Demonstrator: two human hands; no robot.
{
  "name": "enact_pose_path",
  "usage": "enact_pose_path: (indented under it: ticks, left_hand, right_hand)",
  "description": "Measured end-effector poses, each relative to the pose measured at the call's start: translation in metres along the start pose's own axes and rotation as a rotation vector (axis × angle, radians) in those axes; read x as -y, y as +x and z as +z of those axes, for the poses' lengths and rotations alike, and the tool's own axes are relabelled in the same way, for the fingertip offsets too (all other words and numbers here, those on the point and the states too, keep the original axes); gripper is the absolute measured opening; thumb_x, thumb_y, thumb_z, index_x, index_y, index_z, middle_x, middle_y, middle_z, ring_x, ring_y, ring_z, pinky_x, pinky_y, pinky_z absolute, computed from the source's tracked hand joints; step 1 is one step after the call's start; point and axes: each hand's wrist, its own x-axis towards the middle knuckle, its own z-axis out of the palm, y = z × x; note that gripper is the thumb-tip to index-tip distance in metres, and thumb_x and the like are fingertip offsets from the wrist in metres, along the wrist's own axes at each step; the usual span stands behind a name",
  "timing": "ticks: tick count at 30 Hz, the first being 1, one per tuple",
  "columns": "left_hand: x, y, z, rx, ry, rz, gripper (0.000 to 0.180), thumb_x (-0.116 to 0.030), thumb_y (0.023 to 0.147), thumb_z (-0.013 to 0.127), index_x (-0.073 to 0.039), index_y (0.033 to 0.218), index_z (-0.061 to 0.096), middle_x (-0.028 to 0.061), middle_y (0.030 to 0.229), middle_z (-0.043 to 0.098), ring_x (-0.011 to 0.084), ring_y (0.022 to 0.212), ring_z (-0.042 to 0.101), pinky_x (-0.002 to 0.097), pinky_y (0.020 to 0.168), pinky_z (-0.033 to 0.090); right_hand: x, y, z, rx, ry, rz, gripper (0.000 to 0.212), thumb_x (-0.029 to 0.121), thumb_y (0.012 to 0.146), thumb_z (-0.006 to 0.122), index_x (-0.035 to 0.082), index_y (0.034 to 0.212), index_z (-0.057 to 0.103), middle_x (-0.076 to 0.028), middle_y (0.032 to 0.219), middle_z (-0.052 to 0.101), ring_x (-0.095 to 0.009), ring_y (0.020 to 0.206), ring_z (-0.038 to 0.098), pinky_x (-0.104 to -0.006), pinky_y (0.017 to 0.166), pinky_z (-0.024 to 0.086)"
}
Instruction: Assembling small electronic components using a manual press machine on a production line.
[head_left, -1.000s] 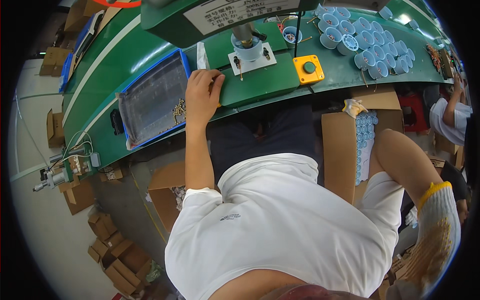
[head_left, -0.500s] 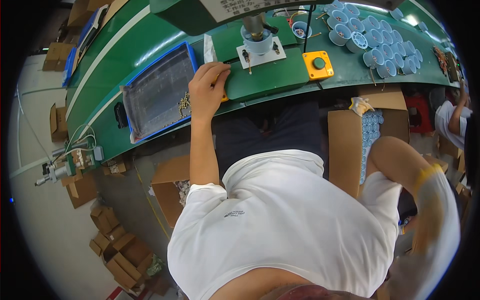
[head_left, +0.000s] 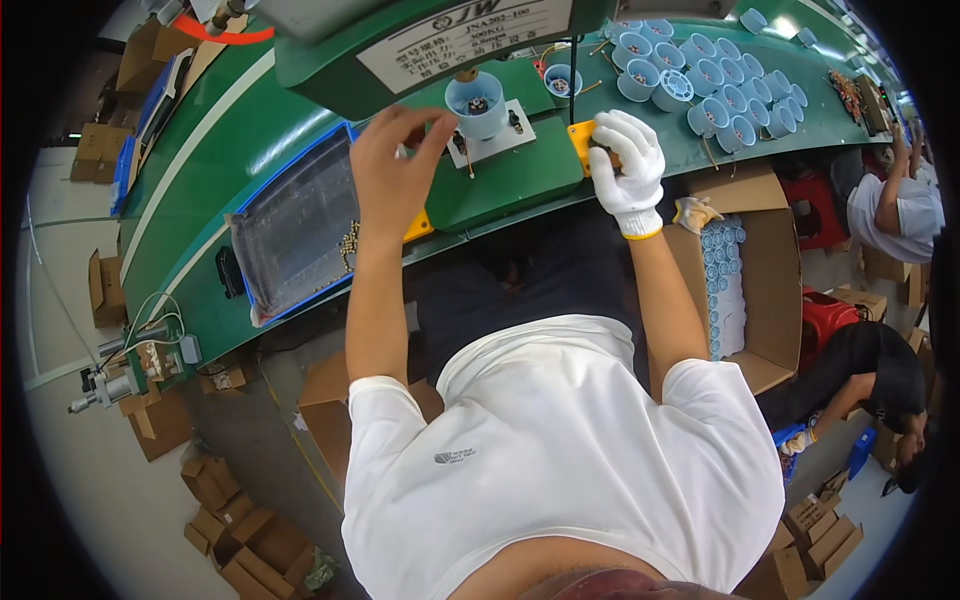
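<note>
My bare left hand (head_left: 395,165) is raised at the left side of a light blue plastic cup (head_left: 477,108); thumb and forefinger curve toward its wall, with a gap between them. Whether the fingertips touch the cup is hard to tell. Upright on a white plate (head_left: 492,142), the cup stands below a green press head (head_left: 400,60), small parts showing inside. My right hand (head_left: 628,168), in a white knit glove, lies over a yellow push-button box (head_left: 580,145), thumb apart from the bent fingers; the button is mostly hidden. Another yellow box (head_left: 418,226) shows beside my left wrist.
A blue-rimmed tray (head_left: 290,220) with small brass-coloured parts lies left. Many light blue cups (head_left: 705,75) crowd the bench at right. Below them stands a cardboard box (head_left: 765,310) of cups, a glove (head_left: 697,214) on its edge. Other people (head_left: 850,375) work at far right.
My right hand has come up from low at the right onto the yellow button box. My left hand has left the bench edge and lifted beside the cup. The press ram no longer fills the cup.
</note>
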Motion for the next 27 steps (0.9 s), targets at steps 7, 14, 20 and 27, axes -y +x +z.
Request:
enact_pose_path:
  ticks: [7, 14, 20, 27]
  left_hand:
    - [-0.008, 0.058, -0.002, 0.192, 0.018, -0.157, 0.038, -0.037, 0.092, 0.091, -0.002, 0.107, 0.086, 0.0053, 0.084, 0.077, 0.0122, 0.075, 0.066, 0.0299, 0.072, 0.053]
    - [-0.016, 0.065, 0.004, 0.433, 0.267, -0.247, 0.035, -0.036, 0.091, 0.091, -0.006, 0.11, 0.089, 0.008, 0.091, 0.082, 0.0159, 0.078, 0.073, 0.0311, 0.076, 0.058]
    - [-0.015, 0.069, 0.007, 0.471, 0.285, -0.183, 0.034, -0.032, 0.092, 0.09, -0.004, 0.111, 0.088, 0.0122, 0.099, 0.085, 0.019, 0.087, 0.08, 0.0317, 0.083, 0.062]
    - [-0.016, 0.073, 0.005, 0.521, 0.274, -0.186, 0.039, -0.035, 0.092, 0.09, -0.003, 0.114, 0.087, 0.0143, 0.103, 0.085, 0.0218, 0.09, 0.082, 0.0324, 0.087, 0.064]
  right_hand:
    - [-0.004, -0.005, -0.004, 0.007, -0.012, 0.073, 0.018, 0.009, 0.088, 0.078, 0.006, 0.106, 0.078, -0.011, 0.117, 0.081, -0.037, 0.114, 0.075, -0.047, 0.103, 0.059]
    - [-0.001, -0.002, -0.005, 0.01, -0.009, 0.088, 0.017, 0.006, 0.087, 0.077, 0.006, 0.104, 0.078, -0.01, 0.114, 0.081, -0.037, 0.113, 0.075, -0.0462, 0.103, 0.059]
    - [-0.002, -0.002, -0.004, 0.002, 0.003, 0.094, 0.018, 0.005, 0.086, 0.077, 0.006, 0.104, 0.078, -0.01, 0.114, 0.081, -0.036, 0.113, 0.075, -0.0458, 0.102, 0.059]
    - [-0.002, -0.004, -0.004, 0.0, -0.003, 0.091, 0.018, 0.005, 0.086, 0.077, 0.006, 0.104, 0.078, -0.01, 0.114, 0.081, -0.036, 0.113, 0.075, -0.0459, 0.102, 0.059]
